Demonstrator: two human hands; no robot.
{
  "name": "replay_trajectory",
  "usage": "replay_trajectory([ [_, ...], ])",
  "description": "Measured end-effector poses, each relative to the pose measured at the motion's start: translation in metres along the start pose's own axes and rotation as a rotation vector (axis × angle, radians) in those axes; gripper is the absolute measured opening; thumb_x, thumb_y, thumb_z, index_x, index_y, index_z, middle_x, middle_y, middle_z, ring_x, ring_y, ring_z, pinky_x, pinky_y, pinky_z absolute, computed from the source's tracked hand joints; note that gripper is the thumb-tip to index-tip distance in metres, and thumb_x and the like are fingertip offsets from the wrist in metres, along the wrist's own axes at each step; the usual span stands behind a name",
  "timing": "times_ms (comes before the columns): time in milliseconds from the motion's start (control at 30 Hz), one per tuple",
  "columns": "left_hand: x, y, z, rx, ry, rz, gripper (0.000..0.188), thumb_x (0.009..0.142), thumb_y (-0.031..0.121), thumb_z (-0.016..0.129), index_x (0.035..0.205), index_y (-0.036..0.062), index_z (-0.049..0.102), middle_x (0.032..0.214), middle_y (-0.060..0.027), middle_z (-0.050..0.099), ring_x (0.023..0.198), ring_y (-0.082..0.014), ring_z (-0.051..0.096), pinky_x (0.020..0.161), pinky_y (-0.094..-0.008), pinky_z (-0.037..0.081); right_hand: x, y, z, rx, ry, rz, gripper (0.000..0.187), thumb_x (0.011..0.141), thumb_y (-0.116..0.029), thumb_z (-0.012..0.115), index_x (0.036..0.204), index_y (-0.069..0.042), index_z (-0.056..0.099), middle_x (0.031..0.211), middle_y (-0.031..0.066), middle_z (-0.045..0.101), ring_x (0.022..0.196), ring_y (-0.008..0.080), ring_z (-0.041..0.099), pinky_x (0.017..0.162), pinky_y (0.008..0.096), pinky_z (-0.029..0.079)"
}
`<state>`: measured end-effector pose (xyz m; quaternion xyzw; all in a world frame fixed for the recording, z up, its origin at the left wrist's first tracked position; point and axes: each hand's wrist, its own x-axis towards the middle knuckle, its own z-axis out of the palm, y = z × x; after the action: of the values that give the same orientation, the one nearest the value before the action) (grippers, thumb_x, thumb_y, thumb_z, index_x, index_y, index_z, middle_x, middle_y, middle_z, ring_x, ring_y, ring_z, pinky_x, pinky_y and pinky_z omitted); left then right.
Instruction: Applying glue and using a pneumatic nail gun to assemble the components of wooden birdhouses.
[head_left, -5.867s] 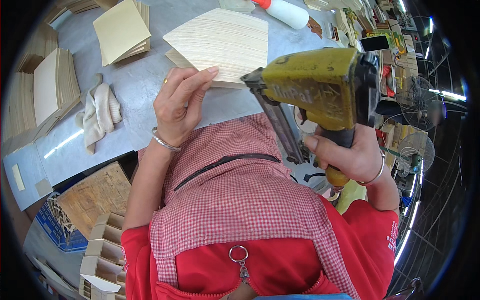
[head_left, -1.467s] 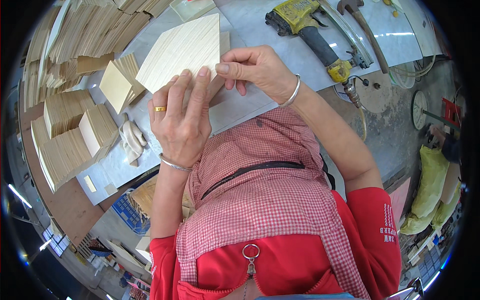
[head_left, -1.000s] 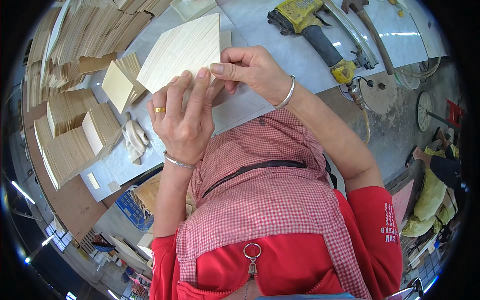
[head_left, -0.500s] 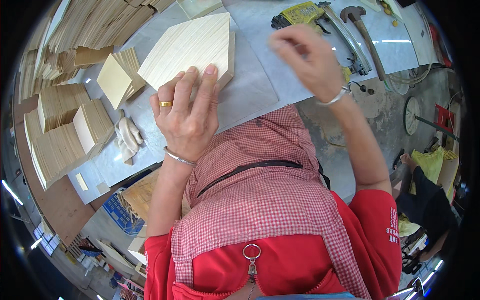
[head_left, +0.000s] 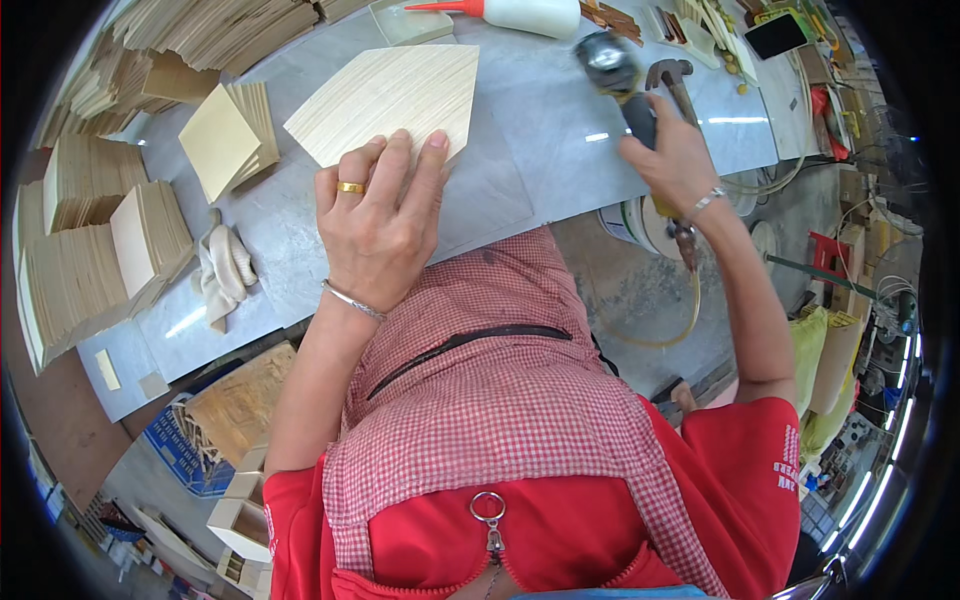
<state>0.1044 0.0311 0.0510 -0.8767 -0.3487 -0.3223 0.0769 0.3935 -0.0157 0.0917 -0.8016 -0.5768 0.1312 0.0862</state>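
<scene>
My left hand [head_left: 385, 215] lies over the near edge of a pale, fan-shaped wooden panel [head_left: 395, 90]. Its fingers press on the top face, while the thumb is mostly hidden at the near side. To the right, my right hand [head_left: 675, 155] is wrapped around the black grip of an air nail gun [head_left: 638, 118]. The tool's shiny rounded head points away from me, held above the table's right part. From its lower end, an air hose [head_left: 690, 315] hangs in a loop past the table edge.
A claw hammer [head_left: 680, 88] lies just beyond my right hand. At the back are a white glue bottle [head_left: 530, 14] with a red nozzle and a phone [head_left: 778, 36]. Stacked wooden pieces [head_left: 75, 270] and a crumpled cloth [head_left: 226, 272] occupy the left side. A bucket [head_left: 640, 225] stands below.
My right hand, blurred and seemingly unladen beside the nail gun lying on the table, now grips it and has lifted it. My left hand stays on the panel. The view has shifted somewhat.
</scene>
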Motion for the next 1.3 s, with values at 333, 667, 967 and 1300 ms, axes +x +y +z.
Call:
replay_trajectory([
  [333, 0.001, -0.002, 0.000, -0.022, 0.039, 0.001, 0.032, 0.076, 0.017, 0.070, 0.108, 0.0115, 0.066, 0.102, -0.0040, 0.061, 0.090, -0.0178, 0.057, 0.071, -0.0318, 0.038, -0.048, -0.097, -0.083, 0.621, -0.516, 0.087, 0.036, 0.076, -0.024, 0.069, 0.090, 0.007, 0.061, 0.060, 0.0017, 0.056, 0.049, 0.0064, 0.052, 0.044, 0.0236, 0.041],
  [667, 0.000, 0.000, 0.000, -0.058, 0.024, -0.045, 0.036, 0.077, 0.016, 0.072, 0.113, 0.0159, 0.067, 0.105, -0.0027, 0.062, 0.092, -0.0184, 0.058, 0.074, -0.0318, 0.038, -0.047, -0.107, -0.084, 0.537, -0.532, 0.049, 0.039, 0.075, -0.027, 0.069, 0.090, 0.008, 0.061, 0.058, 0.0027, 0.056, 0.048, 0.0071, 0.052, 0.044, 0.0257, 0.043],
  [967, 0.000, -0.009, -0.003, -0.107, 0.058, -0.011, 0.032, 0.077, 0.015, 0.069, 0.109, 0.0102, 0.065, 0.100, -0.0030, 0.061, 0.088, -0.0179, 0.057, 0.069, -0.0308, 0.039, -0.041, -0.116, -0.092, 0.371, -0.553, 0.010, 0.036, 0.073, -0.024, 0.067, 0.093, 0.006, 0.062, 0.060, 0.0059, 0.057, 0.052, 0.0115, 0.053, 0.050, 0.0299, 0.045],
  [1300, -0.003, -0.031, -0.012, -0.459, -0.001, -0.142, 0.047, 0.072, -0.009, 0.052, 0.115, 0.0075, 0.062, 0.095, -0.0074, 0.067, 0.085, -0.0230, 0.059, 0.077, -0.0333, 0.046, -0.054, -0.125, -0.091, 0.414, -0.487, -0.091, 0.039, 0.073, -0.024, 0.068, 0.099, 0.004, 0.062, 0.067, 0.0131, 0.059, 0.061, 0.0176, 0.052, 0.062, 0.0342, 0.046],
])
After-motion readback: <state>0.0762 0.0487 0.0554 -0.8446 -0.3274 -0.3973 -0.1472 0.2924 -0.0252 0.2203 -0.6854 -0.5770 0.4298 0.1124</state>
